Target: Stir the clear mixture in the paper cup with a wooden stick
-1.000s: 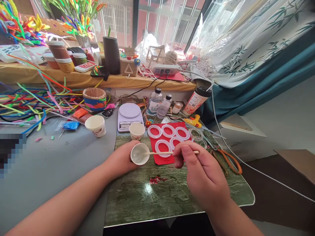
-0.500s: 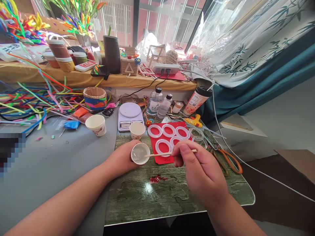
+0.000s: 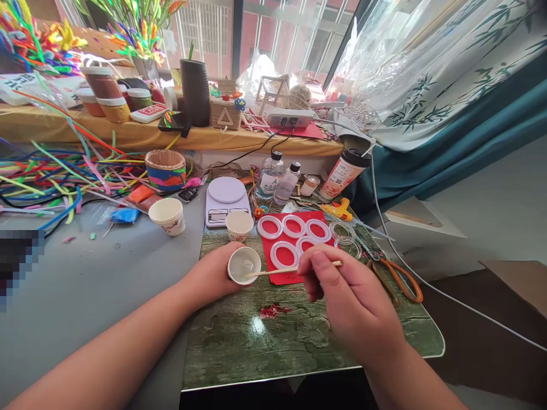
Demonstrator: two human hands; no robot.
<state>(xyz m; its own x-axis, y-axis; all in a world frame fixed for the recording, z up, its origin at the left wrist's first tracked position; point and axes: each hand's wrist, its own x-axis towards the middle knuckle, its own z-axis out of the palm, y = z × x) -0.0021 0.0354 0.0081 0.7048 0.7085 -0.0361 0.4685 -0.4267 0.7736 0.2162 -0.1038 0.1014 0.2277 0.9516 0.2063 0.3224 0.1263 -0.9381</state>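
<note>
My left hand (image 3: 216,267) is wrapped round a paper cup (image 3: 244,265) with cloudy, clear liquid inside. Between the thumb and fingers of my right hand (image 3: 342,290) is a thin wooden stick (image 3: 273,272), its far tip dipped in that liquid. Behind the held cup stands another paper cup (image 3: 239,226), close to a white kitchen scale (image 3: 228,199). Several translucent ring moulds (image 3: 284,255) lie on a red sheet (image 3: 280,279), partly hidden by my right hand. Clear rings (image 3: 347,247) sit to the right of the sheet.
Two bottles (image 3: 270,179) with black caps stand behind the sheet, near a tilted drink cup (image 3: 342,176) and a yellow glue gun (image 3: 338,209). Orange-handled scissors (image 3: 401,279) lie at the right. Stacked paper cups (image 3: 167,216) and colourful pipe cleaners (image 3: 64,176) are on the left.
The stick's tip has moved from the right side of the cup toward its near, lower side. My right hand has shifted slightly; the left still holds the cup in place.
</note>
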